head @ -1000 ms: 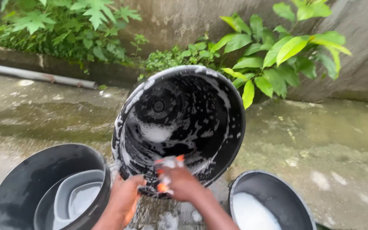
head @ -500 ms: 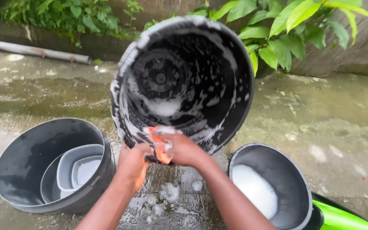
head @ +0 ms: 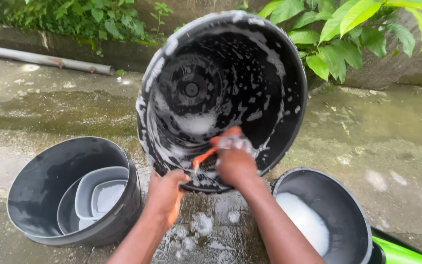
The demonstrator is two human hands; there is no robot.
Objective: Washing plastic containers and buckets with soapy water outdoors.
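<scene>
Down by my knees, my left hand [head: 166, 194] is curling its fingers around the lower rim of the big black bucket [head: 269, 73], gripping it and keeping it tipped on its side with its mouth facing me. Just beside it, my right hand [head: 234, 161] is closing over a soapy orange scrubber [head: 205, 156], pressing it against the inside wall near the rim. Suds are streaking the whole interior. To my left, a grey tub [head: 50, 171] is holding smaller grey containers [head: 98, 193] nested inside. To my right, another dark bucket [head: 340, 215] is holding foamy water. Beyond, green leaves [head: 348, 29] are hanging over the wet concrete.
</scene>
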